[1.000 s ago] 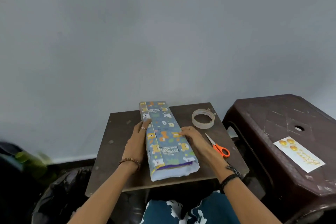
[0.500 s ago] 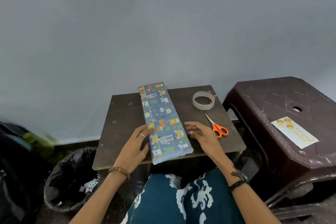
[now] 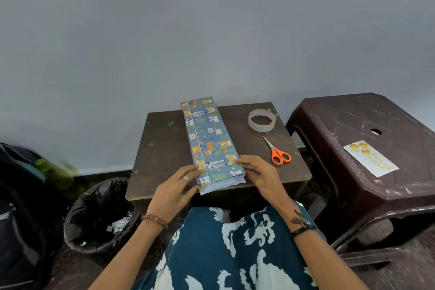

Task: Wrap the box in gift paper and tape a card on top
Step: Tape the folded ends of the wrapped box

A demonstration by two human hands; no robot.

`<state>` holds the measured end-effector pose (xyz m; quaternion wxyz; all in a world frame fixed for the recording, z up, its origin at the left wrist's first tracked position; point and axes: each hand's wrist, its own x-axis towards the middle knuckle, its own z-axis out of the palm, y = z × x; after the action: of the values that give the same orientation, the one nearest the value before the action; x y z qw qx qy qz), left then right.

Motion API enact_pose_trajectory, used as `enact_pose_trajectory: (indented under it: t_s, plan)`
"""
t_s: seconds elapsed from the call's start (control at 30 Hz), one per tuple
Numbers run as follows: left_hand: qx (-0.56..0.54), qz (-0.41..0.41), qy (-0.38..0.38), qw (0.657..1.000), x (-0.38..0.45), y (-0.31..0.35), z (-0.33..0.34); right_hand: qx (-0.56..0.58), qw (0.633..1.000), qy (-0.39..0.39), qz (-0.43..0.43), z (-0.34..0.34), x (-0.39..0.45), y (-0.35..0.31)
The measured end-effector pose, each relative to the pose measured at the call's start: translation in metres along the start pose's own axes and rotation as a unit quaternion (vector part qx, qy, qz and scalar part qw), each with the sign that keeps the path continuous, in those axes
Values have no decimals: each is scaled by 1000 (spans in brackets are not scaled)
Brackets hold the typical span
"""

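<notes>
Paper, thin and easily creased, sleeves the long box (image 3: 208, 139) lying on the table (image 3: 162, 148), so we judge it light and stiff, best held by its near long edges, where our hands (image 3: 175, 189) (image 3: 260, 173) rest with relaxed fingers.

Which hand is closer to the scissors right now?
Right. The right hand rests on the wrapped box's near right edge, just left of the scissors; the left hand touches the box's far side from them.
</notes>
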<state>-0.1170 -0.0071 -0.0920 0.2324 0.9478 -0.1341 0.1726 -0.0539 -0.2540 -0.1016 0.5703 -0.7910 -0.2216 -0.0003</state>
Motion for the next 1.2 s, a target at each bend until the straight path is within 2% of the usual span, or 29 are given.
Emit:
enact_pose_trajectory:
  t_s: [0.13,0.27,0.6,0.8,0.97,1.2]
  plan:
    - [61,57,7,996,3,-2,-1,9,1000,-1,4,1,1,1]
    - [64,90,24,994,7,-5,2,62,997,-12,38,0,1,1]
    - [23,93,34,995,6,-12,9,110,991,-40,66,-4,2,0]
    - [46,158,105,981,11,-8,15,19,1000,-1,24,2,3,-4]
    - [57,202,131,969,14,-9,20,-92,995,20,-39,6,5,-4]
    - [123,244,159,949,21,-10,25,-126,989,36,-71,8,10,0]
